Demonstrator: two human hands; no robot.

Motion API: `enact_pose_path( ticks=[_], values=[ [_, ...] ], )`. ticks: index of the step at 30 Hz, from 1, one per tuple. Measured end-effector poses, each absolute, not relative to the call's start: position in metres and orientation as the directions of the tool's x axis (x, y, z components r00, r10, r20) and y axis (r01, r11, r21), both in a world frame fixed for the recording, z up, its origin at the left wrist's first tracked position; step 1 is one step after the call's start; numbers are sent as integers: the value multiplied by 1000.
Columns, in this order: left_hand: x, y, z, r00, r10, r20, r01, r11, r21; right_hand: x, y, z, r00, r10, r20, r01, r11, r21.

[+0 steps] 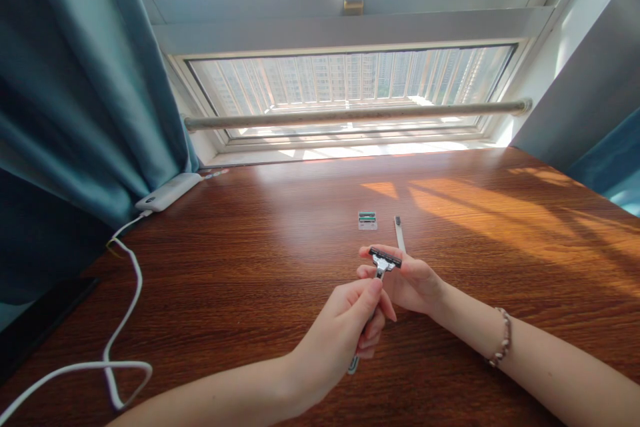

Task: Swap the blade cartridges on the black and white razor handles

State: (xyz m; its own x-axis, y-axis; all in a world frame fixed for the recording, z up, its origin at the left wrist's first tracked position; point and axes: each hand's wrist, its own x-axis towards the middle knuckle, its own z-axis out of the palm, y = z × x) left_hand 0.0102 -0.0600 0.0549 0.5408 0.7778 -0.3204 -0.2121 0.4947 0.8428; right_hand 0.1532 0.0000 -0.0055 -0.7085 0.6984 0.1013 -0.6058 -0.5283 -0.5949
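Observation:
My left hand [345,317] is closed around the handle of a razor [384,260]. The razor's dark, wide head points up and away from me, and the handle's end sticks out below my fist. Just behind the head is my right hand [417,283], palm turned up and fingers apart. Its thumb and fingertips are close to the razor head; whether they touch it I cannot tell. Beyond my hands lies a small clear case [367,221] with green-striped blade cartridges. To its right is a toothbrush [399,230] with dark bristles, its lower end hidden by my right hand.
All this is over a brown wooden table [240,267] by a window. A white plastic device [169,192] sits at the far left, with a white cable [134,280] curling toward me. A blue curtain [100,67] hangs left. A dark flat object [45,320] lies at the left edge.

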Motion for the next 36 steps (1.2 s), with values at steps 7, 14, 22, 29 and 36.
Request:
enact_pose_path(
  ticks=[7,14,22,29,36],
  values=[
    [11,-61,52,516,808,-283,-180,426,887,154,1,-4,-742,660,117,-584,-551,-597],
    [10,-62,51,519,818,-247,-169,382,909,154,1,-5,-736,664,133,-584,-524,-620],
    [11,-63,53,527,801,-286,-196,442,876,154,1,-3,-758,644,106,-559,-556,-615],
    [11,-61,51,541,774,-329,-217,506,835,153,0,-5,-738,671,67,-564,-559,-608],
    [11,-60,51,567,748,-344,-219,540,813,154,-1,-8,-742,667,66,-566,-570,-596]
  ],
)
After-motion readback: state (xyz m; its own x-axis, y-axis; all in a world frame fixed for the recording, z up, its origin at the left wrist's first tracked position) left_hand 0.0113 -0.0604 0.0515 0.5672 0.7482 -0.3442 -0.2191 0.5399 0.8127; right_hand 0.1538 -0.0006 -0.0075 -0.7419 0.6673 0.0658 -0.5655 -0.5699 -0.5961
